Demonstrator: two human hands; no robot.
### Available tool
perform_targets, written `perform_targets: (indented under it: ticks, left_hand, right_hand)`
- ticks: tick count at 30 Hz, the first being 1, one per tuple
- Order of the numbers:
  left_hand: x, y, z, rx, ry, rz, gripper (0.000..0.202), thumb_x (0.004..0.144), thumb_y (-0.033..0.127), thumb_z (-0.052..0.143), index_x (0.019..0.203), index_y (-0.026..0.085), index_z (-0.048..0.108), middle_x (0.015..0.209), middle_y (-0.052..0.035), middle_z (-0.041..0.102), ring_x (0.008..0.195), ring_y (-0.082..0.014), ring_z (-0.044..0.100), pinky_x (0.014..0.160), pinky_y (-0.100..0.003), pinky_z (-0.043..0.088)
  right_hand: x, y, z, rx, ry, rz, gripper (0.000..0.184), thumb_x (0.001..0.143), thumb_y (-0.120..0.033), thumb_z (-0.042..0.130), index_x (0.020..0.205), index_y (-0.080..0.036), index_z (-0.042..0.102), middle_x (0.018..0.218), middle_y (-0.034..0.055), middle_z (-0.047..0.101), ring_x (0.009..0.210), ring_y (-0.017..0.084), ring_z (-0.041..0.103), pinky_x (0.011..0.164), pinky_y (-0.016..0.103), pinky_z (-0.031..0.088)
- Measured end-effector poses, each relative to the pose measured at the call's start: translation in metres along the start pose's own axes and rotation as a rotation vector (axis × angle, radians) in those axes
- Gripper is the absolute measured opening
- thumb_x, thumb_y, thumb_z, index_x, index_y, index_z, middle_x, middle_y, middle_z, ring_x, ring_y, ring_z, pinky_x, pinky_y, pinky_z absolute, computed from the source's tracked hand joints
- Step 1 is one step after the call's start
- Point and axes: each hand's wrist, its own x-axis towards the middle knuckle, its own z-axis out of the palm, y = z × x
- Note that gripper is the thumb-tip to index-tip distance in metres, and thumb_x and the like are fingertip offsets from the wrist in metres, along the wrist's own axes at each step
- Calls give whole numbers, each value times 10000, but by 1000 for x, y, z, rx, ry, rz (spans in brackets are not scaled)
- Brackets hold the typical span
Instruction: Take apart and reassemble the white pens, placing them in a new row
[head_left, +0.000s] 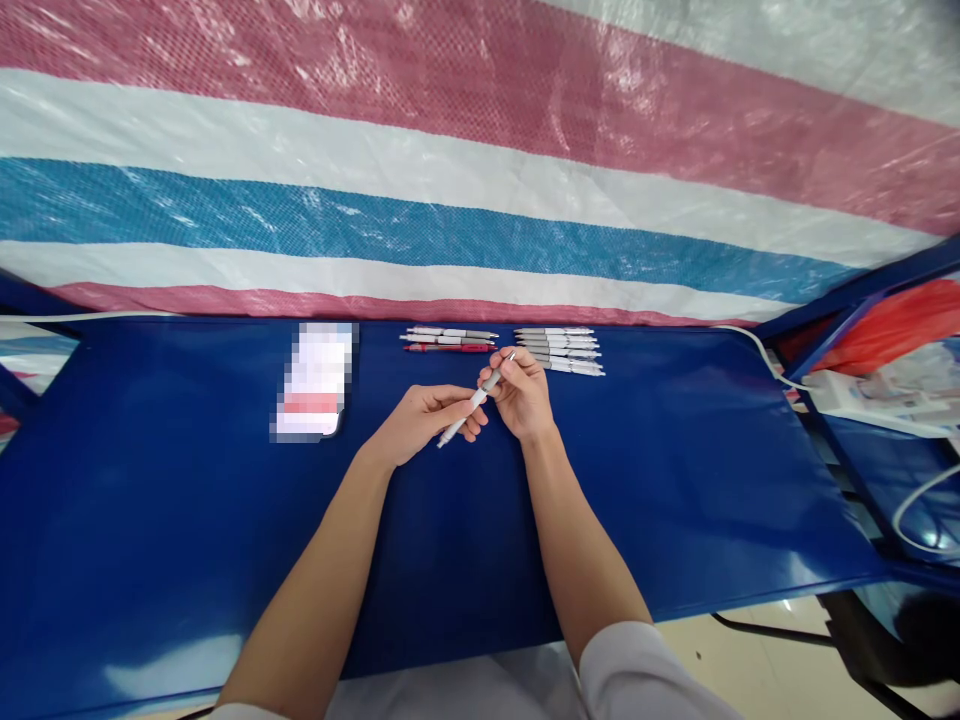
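Between my two hands is a white pen (478, 396) with a grey grip, held at a slant above the blue table. My left hand (426, 424) pinches its white barrel near the lower end. Up at the grey grip and metal tip, the fingers of my right hand (527, 395) close around the pen. Just beyond my right hand lies a row of several white-and-grey pens (559, 345), side by side. A smaller group to its left has white pens (450, 334) and a red pen (448, 348) nearest me.
A phone-like object (316, 380), its screen blurred out, lies left of the pens on the blue table (187, 520). A striped plastic sheet (450, 230) hangs along the back edge. On the right are a white cable (765, 355), a metal frame and a red bag (892, 325).
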Motion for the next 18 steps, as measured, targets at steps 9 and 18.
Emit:
perform_targets:
  ticks: [9, 18]
  left_hand:
    - [7, -13, 5, 352, 246, 158, 378, 844, 435, 680, 1118, 179, 732, 919, -50, 773, 779, -191, 726, 842, -322, 575]
    - [3, -3, 7, 88, 154, 63, 335, 834, 431, 702, 1023, 160, 753, 860, -66, 765, 704, -184, 720, 760, -334, 601]
  right_hand:
    - [4, 3, 5, -3, 135, -133, 327, 638, -244, 837, 664, -214, 512, 723, -89, 661, 581, 76, 661, 556, 194, 576]
    - [2, -2, 2, 3, 40, -60, 249, 648, -321, 816, 828, -233, 668, 797, -48, 709, 685, 98, 694, 559, 174, 586]
